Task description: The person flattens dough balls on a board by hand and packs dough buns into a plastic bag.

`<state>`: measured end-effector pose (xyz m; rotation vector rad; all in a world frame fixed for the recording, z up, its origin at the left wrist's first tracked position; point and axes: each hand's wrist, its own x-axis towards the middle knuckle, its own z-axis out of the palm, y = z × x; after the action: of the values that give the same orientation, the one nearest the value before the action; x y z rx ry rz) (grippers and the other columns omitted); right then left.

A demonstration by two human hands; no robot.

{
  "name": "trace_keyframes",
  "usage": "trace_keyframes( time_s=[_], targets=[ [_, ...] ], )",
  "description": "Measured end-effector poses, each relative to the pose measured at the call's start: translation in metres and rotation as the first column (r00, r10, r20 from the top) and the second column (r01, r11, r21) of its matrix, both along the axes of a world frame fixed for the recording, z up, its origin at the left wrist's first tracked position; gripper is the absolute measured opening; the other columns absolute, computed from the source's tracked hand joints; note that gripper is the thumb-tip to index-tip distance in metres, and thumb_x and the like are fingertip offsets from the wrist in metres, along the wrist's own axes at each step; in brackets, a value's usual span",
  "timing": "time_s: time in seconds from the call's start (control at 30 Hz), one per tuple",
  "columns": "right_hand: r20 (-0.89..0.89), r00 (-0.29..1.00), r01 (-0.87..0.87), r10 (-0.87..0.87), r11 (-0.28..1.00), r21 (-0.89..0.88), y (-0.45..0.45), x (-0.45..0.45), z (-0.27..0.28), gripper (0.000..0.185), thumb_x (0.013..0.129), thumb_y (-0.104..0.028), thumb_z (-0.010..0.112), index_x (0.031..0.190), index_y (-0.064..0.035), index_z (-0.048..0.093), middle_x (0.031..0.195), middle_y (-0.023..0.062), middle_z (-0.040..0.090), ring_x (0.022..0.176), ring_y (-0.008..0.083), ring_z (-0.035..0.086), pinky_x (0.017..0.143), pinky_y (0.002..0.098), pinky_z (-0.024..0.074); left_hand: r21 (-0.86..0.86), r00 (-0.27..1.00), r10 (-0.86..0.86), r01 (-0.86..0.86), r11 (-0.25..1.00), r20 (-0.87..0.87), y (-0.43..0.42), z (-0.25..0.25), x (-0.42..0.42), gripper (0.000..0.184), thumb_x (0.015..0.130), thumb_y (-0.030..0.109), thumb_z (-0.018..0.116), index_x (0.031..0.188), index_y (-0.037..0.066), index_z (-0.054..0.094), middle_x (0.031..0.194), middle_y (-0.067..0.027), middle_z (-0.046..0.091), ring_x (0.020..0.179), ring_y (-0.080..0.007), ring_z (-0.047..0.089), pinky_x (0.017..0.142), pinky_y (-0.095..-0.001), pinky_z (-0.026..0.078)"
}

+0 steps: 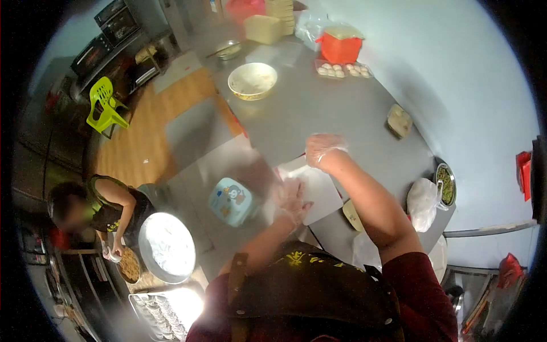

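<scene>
Both my hands wear clear plastic gloves. My left hand (292, 196) lies with fingers spread on a white board or sheet (322, 196) in front of my apron. At that sheet's far edge, my right hand (326, 149) is closed, and what its fingers hold, if anything, is hidden. A pale strip, too blurred to name, lies on the sheet between the two hands. To the left of my left hand is a light blue lidded box (230, 200) with a cartoon on it. A pale tub (352, 215) is partly covered by my right forearm.
On the grey table (319, 108) stand a white bowl (252, 81), a tray of white buns (342, 69), a red container (340, 48) and a bowl of chopped greens (445, 183). At left, a person (117, 211) works beside a filling pan (129, 265), near a large round basin (167, 248).
</scene>
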<state>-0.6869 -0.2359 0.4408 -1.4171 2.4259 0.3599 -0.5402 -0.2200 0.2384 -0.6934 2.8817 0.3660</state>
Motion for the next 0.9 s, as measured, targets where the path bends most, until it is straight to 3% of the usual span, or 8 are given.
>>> trace_keyframes(
  time_s=[0.3, 0.37, 0.4, 0.5, 0.57, 0.7, 0.8, 0.9],
  targets=[
    [0.013, 0.999, -0.035, 0.037, 0.989, -0.141, -0.005, -0.005, -0.008, 0.018, 0.073, -0.009, 0.054, 0.084, -0.0058, 0.067, 0.091, 0.0133, 0.065, 0.089, 0.0285, 0.063, 0.074, 0.0385, 0.0498, -0.063, 0.957, 0.270, -0.277, 0.959, -0.106, -0.008, -0.027, 0.003, 0.069, 0.086, 0.053, 0.039, 0.142, 0.017, 0.021, 0.148, -0.0093, 0.016, 0.138, -0.0296, 0.004, 0.105, -0.0584, 0.011],
    [0.033, 0.999, 0.008, -0.005, 0.996, -0.093, -0.008, -0.004, -0.006, 0.018, 0.072, -0.009, 0.054, 0.084, -0.0059, 0.067, 0.092, 0.0133, 0.066, 0.089, 0.0282, 0.063, 0.075, 0.0385, 0.0496, 0.178, 0.825, 0.395, -0.353, 0.919, -0.405, -0.011, -0.044, 0.001, 0.055, 0.084, 0.043, 0.049, 0.130, 0.015, 0.044, 0.138, -0.0123, 0.035, 0.131, -0.0298, 0.024, 0.101, -0.0518, 0.026],
    [0.032, 0.999, 0.012, -0.009, 0.995, -0.102, -0.009, -0.005, -0.006, 0.018, 0.072, -0.009, 0.054, 0.084, -0.0056, 0.067, 0.092, 0.0131, 0.066, 0.089, 0.0283, 0.063, 0.075, 0.0385, 0.0493, 0.178, 0.826, 0.395, -0.353, 0.919, -0.403, -0.014, -0.032, -0.003, 0.055, 0.084, 0.043, 0.049, 0.130, 0.015, 0.044, 0.138, -0.0123, 0.035, 0.131, -0.0298, 0.024, 0.101, -0.0518, 0.026],
    [0.059, 0.998, 0.025, -0.021, 0.997, -0.069, -0.008, -0.003, -0.001, 0.021, 0.077, -0.010, 0.052, 0.092, -0.0067, 0.066, 0.099, 0.0132, 0.064, 0.096, 0.0280, 0.061, 0.082, 0.0388, 0.0464, 0.471, 0.641, 0.749, -0.614, 0.633, -0.169, -0.026, -0.018, -0.019, 0.036, 0.079, 0.032, 0.058, 0.109, 0.013, 0.061, 0.122, -0.0104, 0.050, 0.116, -0.0283, 0.043, 0.090, -0.0419, 0.041],
    [0.085, 0.996, 0.030, -0.028, 0.999, -0.027, -0.008, 0.000, 0.008, 0.024, 0.081, -0.012, 0.050, 0.098, -0.0080, 0.066, 0.106, 0.0135, 0.063, 0.102, 0.0277, 0.059, 0.088, 0.0391, 0.0437, 0.292, 0.680, 0.679, -0.614, 0.733, -0.277, -0.031, -0.023, -0.022, 0.024, 0.075, 0.027, 0.062, 0.094, 0.012, 0.065, 0.104, -0.0117, 0.059, 0.096, -0.0264, 0.056, 0.079, -0.0367, 0.046],
    [0.022, 1.000, -0.004, 0.004, 1.000, 0.001, -0.011, -0.001, 0.010, 0.022, 0.080, -0.013, 0.053, 0.097, -0.0092, 0.067, 0.101, 0.0122, 0.065, 0.097, 0.0273, 0.062, 0.080, 0.0385, 0.0482, 0.360, 0.833, 0.511, -0.420, 0.833, -0.212, -0.036, 0.005, -0.022, 0.025, 0.073, 0.026, 0.064, 0.091, 0.009, 0.063, 0.091, -0.0112, 0.063, 0.084, -0.0258, 0.060, 0.074, -0.0371, 0.048],
    [0.032, 0.999, -0.007, 0.008, 0.999, -0.038, -0.010, -0.007, 0.000, 0.019, 0.077, -0.012, 0.054, 0.089, -0.0080, 0.067, 0.095, 0.0119, 0.066, 0.092, 0.0274, 0.063, 0.075, 0.0379, 0.0489, 0.273, 0.799, 0.534, -0.467, 0.841, -0.277, -0.030, 0.002, -0.027, 0.022, 0.073, 0.025, 0.063, 0.086, 0.007, 0.061, 0.081, -0.0118, 0.062, 0.078, -0.0252, 0.061, 0.072, -0.0368, 0.048],
    [0.053, 0.997, -0.044, 0.051, 0.991, -0.127, -0.006, -0.008, -0.001, 0.016, 0.074, -0.010, 0.054, 0.083, -0.0063, 0.066, 0.089, 0.0126, 0.066, 0.088, 0.0281, 0.063, 0.072, 0.0377, 0.0486, 0.384, 0.641, 0.564, -0.415, 0.825, -0.520, -0.027, -0.024, -0.032, 0.021, 0.073, 0.022, 0.063, 0.087, 0.006, 0.060, 0.080, -0.0094, 0.063, 0.077, -0.0240, 0.062, 0.070, -0.0350, 0.049]
  ],
)
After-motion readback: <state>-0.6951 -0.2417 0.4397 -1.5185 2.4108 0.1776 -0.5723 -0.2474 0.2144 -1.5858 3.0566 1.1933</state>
